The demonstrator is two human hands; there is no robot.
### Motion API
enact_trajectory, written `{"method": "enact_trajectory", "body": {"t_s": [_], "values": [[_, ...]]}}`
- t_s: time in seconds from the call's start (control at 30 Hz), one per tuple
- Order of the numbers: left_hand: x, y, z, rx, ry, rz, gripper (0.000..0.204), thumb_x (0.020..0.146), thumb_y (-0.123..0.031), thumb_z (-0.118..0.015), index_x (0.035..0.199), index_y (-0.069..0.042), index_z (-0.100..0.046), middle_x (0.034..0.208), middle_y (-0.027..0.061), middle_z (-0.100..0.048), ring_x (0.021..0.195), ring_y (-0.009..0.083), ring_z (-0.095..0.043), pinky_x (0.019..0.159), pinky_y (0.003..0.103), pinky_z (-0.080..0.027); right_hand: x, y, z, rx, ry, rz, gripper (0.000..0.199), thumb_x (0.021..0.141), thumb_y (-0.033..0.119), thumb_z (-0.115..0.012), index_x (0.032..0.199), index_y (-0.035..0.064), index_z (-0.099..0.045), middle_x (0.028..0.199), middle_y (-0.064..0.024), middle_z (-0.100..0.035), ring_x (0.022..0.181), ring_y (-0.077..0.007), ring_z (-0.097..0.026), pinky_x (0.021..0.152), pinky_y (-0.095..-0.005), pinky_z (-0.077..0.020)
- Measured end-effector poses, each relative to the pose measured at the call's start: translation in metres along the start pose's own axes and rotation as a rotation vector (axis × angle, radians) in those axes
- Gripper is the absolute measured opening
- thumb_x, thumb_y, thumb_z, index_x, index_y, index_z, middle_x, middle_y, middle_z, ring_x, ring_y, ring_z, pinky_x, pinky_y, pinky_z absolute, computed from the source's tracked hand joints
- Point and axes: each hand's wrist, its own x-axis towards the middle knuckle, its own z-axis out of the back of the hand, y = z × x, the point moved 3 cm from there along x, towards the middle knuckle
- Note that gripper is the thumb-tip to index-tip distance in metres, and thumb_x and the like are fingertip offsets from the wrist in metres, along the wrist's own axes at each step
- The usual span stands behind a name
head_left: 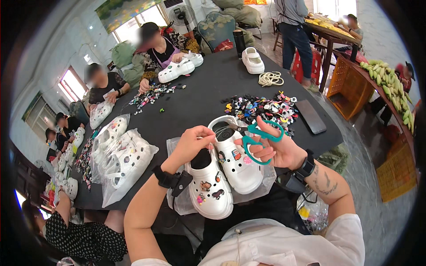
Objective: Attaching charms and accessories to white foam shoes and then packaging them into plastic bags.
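Two white clogs stand side by side in front of me, toes toward me, with colourful charms on their tops: the left clog and the right clog. My left hand is closed in a pinch at the heel end of the clogs; a thin strand seems to show by its fingertips, too fine to name. My right hand grips scissors by their teal handles. Their blades point left over the right clog's opening, close to my left fingertips. A clear plastic bag lies under the clogs.
A heap of charms and a black phone lie beyond my right hand. Bagged white clogs rest at left. Farther off are a white shoe, coiled cord and a dark bottle. Other people sit along the table's left side.
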Motion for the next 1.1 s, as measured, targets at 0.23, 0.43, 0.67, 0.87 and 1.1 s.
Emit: {"method": "enact_trajectory", "body": {"t_s": [0.23,0.43,0.67,0.87,1.1], "values": [[0.000,-0.001,-0.001,-0.052,0.013,0.011,0.020,0.094,-0.012,-0.063,0.108,0.003,-0.063,0.090,0.0068,-0.068,0.080,0.0104,-0.065,0.076,0.024,-0.054,0.011,0.004,0.005,0.145,0.078,-0.077,0.077,0.096,0.059,-0.049,0.131,-0.0087,-0.047,0.071,0.0012,-0.045,0.052,-0.0006,-0.038,0.042,-0.0136,-0.0309],[-0.002,-0.004,-0.003,-0.028,0.027,-0.015,0.020,0.095,-0.012,-0.062,0.107,0.004,-0.063,0.087,0.0063,-0.068,0.079,0.0109,-0.065,0.076,0.025,-0.053,0.017,0.004,0.014,0.156,-0.042,-0.063,0.077,0.097,0.059,-0.045,0.136,-0.0084,-0.043,0.071,-0.0005,-0.044,0.049,0.0003,-0.037,0.037,-0.0131,-0.0301],[-0.003,-0.003,-0.003,-0.034,0.019,-0.012,0.019,0.095,-0.012,-0.062,0.106,0.004,-0.063,0.088,0.0067,-0.068,0.079,0.0112,-0.065,0.076,0.025,-0.053,0.015,0.000,0.015,0.082,0.062,-0.032,0.066,0.100,0.053,-0.047,0.127,-0.0067,-0.051,0.069,0.0004,-0.049,0.051,-0.0006,-0.040,0.041,-0.0142,-0.0318],[-0.009,-0.003,0.004,-0.174,-0.003,0.019,0.019,0.096,-0.013,-0.061,0.105,0.003,-0.064,0.089,0.0069,-0.069,0.081,0.0110,-0.066,0.077,0.024,-0.054,-0.010,-0.027,-0.001,-0.407,-0.183,0.239,0.063,0.102,0.056,-0.034,0.133,0.0028,-0.049,0.068,0.0012,-0.051,0.049,-0.0040,-0.041,0.043,-0.0184,-0.0320],[-0.013,-0.012,0.007,-0.015,-0.076,-0.081,0.016,0.099,-0.017,-0.058,0.107,-0.004,-0.063,0.104,0.0052,-0.069,0.097,0.0102,-0.065,0.082,0.024,-0.053,-0.013,-0.050,-0.007,-0.476,-0.133,0.276,0.051,0.105,0.048,-0.033,0.133,0.0079,-0.046,0.074,-0.0020,-0.051,0.056,-0.0080,-0.045,0.053,-0.0215,-0.0342]]}}
